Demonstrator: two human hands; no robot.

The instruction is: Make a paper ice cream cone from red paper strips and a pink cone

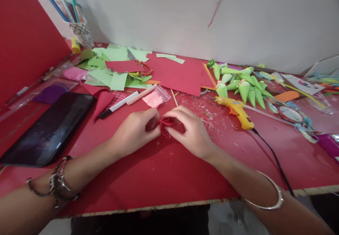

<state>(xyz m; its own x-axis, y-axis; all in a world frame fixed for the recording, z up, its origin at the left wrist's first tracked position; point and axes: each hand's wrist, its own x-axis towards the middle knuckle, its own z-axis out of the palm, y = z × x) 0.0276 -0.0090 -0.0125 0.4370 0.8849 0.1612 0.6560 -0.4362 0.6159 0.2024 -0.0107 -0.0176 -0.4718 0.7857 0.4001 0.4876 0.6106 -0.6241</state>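
Between my two hands is a small rolled red paper flower (167,122), held just above the red tabletop. My left hand (137,127) pinches its left side with thumb and fingertips. From the right, the thumb and fingers of my right hand (189,129) close round its other edge. Fingertips partly cover the paper. Just beyond my hands lie a bag of pale pink clay (155,99), a pink marker (141,94) and a white marker with a black end (119,104). A red paper cone (103,102) sits left of the markers.
A yellow glue gun (235,111) with a black cord lies at right, near several green paper cones (243,90). Scissors (145,68) rest among green paper scraps (116,81). A black phone (50,129) occupies the left side. Behind stands a pen cup (81,33).
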